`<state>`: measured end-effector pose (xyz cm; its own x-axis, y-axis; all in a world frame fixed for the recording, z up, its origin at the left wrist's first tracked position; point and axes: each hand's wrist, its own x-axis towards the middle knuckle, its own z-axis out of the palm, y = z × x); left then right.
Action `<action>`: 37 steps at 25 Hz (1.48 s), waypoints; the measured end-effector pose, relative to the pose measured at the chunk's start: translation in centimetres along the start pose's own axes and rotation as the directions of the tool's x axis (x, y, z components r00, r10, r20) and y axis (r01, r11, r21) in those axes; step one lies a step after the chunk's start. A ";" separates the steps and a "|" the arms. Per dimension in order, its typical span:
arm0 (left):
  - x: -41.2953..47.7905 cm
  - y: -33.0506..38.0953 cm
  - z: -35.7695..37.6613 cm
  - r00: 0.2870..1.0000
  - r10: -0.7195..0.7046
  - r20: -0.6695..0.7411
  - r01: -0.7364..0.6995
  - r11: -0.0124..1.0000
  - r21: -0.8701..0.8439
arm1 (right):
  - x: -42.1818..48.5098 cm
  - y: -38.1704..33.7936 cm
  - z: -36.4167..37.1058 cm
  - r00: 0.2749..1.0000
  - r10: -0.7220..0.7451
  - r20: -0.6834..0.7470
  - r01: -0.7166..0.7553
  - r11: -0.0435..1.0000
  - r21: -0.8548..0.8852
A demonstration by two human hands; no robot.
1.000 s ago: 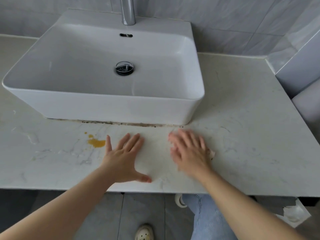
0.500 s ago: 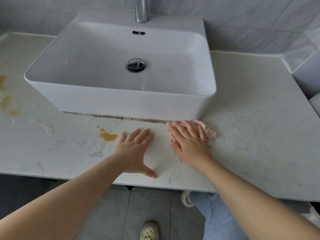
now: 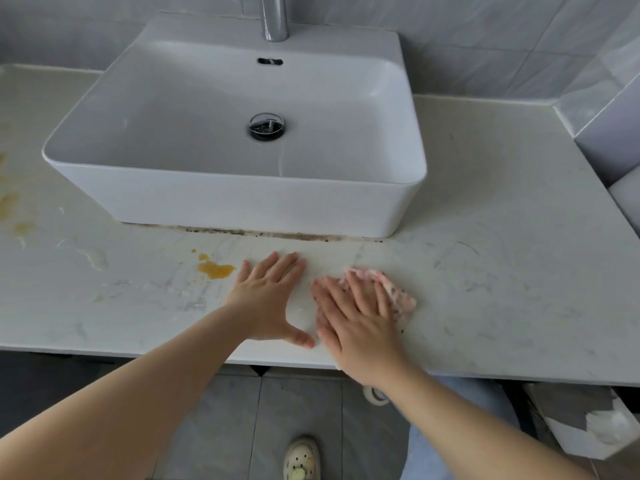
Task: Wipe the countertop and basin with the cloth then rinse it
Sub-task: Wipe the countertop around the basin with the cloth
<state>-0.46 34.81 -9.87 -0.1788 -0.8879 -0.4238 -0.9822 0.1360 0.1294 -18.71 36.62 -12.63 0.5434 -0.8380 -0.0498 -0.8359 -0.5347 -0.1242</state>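
A white rectangular basin (image 3: pixel 388 216) stands on a pale marble countertop (image 3: pixel 502 278). My right hand (image 3: pixel 356 313) lies flat on a pink speckled cloth (image 3: pixel 398 292), pressing it onto the countertop in front of the basin; most of the cloth is hidden under the hand. My left hand (image 3: pixel 266 296) rests flat on the bare countertop beside it, fingers spread, holding nothing. An orange stain (image 3: pixel 214 269) lies just left of the left hand.
More orange stains (image 3: pixel 10 209) mark the countertop's far left. A chrome tap (image 3: pixel 274 17) rises behind the basin, with a drain (image 3: pixel 267 126) in its floor. Dark grime (image 3: pixel 277 233) lines the basin's base. Grey tiled walls close the back and right.
My right hand has slid the cloth back from the basin's base toward the front edge and slightly right. The left hand has stayed flat in about the same place.
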 end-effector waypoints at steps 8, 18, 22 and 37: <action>0.0 -0.1 0.1 0.999 -0.003 -0.033 0.002 0.999 -0.041 | 4.3 1.3 -0.1 0.979 0.201 -0.030 -0.201 0.980 0.003; 0.2 -0.3 0.6 0.998 -0.007 -0.058 0.003 0.998 -0.062 | 3.7 1.4 0.6 0.973 0.222 -0.068 -0.223 0.975 0.004; 0.3 -0.7 1.1 0.998 0.001 -0.058 -0.006 0.997 -0.083 | -1.0 0.7 -0.5 0.999 -0.017 -0.034 0.018 1.000 0.024; -4.7 -7.2 3.7 0.788 -0.290 -0.543 0.229 0.957 -0.179 | 1.2 -2.6 0.4 0.995 -0.065 0.071 0.068 0.996 -0.053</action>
<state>7.27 39.61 -12.19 0.1751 -0.9778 0.1152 -0.9705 -0.1517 0.1876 -15.83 37.05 -12.75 0.6004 -0.7918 -0.1118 -0.7996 -0.5958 -0.0750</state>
